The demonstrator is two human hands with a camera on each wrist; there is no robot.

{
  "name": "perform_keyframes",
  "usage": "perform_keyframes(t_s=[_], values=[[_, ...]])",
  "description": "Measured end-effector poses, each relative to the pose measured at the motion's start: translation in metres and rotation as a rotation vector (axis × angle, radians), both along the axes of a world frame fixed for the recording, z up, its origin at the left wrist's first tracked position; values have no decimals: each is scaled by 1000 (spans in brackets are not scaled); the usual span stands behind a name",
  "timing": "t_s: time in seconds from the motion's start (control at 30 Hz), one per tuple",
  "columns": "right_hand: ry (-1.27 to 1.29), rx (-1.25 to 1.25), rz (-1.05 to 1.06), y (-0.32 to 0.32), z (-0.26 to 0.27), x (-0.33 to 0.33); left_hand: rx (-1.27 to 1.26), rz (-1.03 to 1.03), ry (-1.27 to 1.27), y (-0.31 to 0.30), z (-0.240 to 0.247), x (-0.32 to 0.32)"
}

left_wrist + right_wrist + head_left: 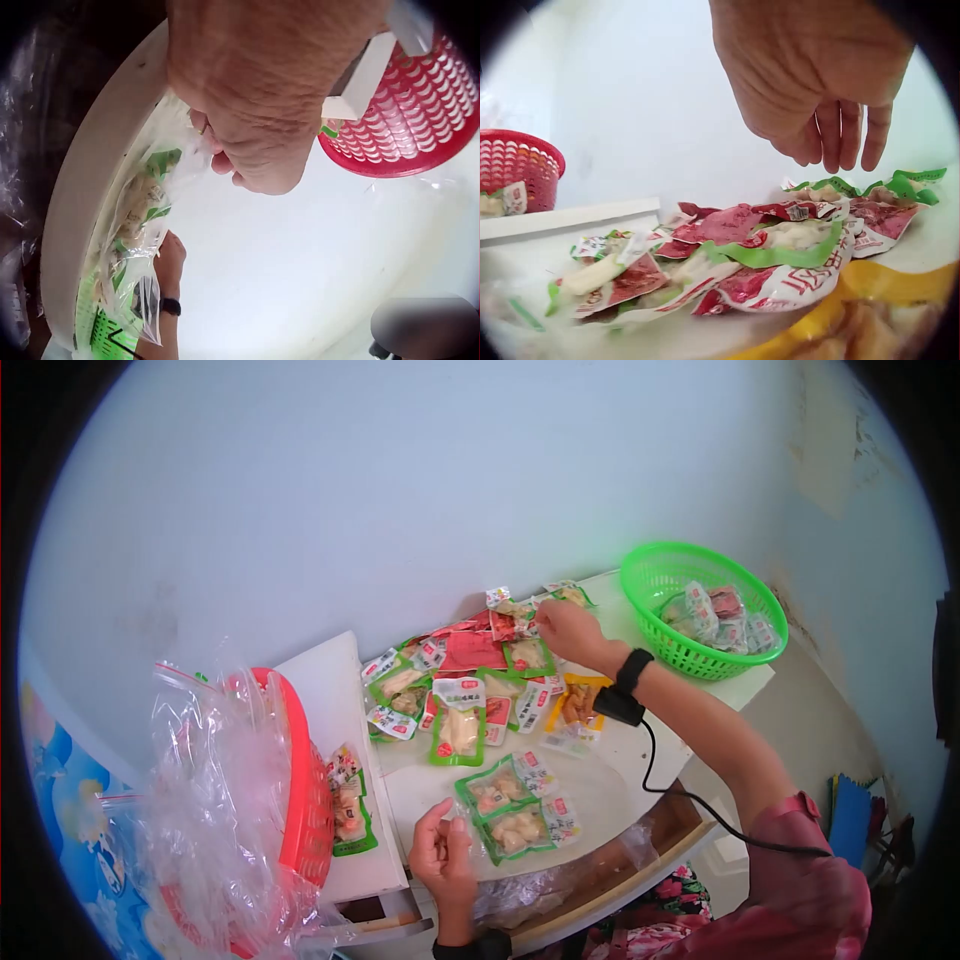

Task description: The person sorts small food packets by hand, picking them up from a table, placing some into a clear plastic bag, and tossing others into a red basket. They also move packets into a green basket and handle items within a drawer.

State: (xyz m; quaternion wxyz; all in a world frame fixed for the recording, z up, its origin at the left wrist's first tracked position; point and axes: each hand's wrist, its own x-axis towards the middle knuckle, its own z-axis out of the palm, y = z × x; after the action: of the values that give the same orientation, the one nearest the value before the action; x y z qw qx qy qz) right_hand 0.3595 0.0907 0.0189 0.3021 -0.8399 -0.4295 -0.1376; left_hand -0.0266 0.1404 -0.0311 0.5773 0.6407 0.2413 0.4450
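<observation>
My right hand (570, 632) reaches over the back of a pile of snack packets, fingers pointing down in the right wrist view. Just below its fingertips are a green-edged packet (821, 190) and a red-and-white packet (885, 223). At the table's front, my left hand (445, 855) has loosely bent fingers and a raised thumb. Beside it lies a clear bag (139, 262) with two green-edged packets of pale food, the upper packet (500, 792) and lower packet (515, 830). In the left wrist view, the bag's plastic reaches up to the left fingers, partly hidden behind the hand.
A green basket (640, 595) at the back right holds several packets. On the left, a red basket (295, 770) bears many clear plastic bags (215, 810). One packet (350, 800) lies beside it. A yellow packet (580, 705) sits near the right forearm. Below, an open drawer (600, 875) contains clear plastic.
</observation>
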Motion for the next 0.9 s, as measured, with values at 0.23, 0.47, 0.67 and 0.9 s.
perform_keyframes(t_s=[0.23,0.47,0.67,0.9], values=[[-207,-281,-75,60,-4,27,29,-34,-3,-1,0,2],[-347,-548,-142,75,-20,60,154,3,70,2,-2,3],[-372,-416,-73,61,-24,70,91,-55,18,1,1,3],[-400,-181,-101,21,16,32,3,-77,-50,5,-5,5]])
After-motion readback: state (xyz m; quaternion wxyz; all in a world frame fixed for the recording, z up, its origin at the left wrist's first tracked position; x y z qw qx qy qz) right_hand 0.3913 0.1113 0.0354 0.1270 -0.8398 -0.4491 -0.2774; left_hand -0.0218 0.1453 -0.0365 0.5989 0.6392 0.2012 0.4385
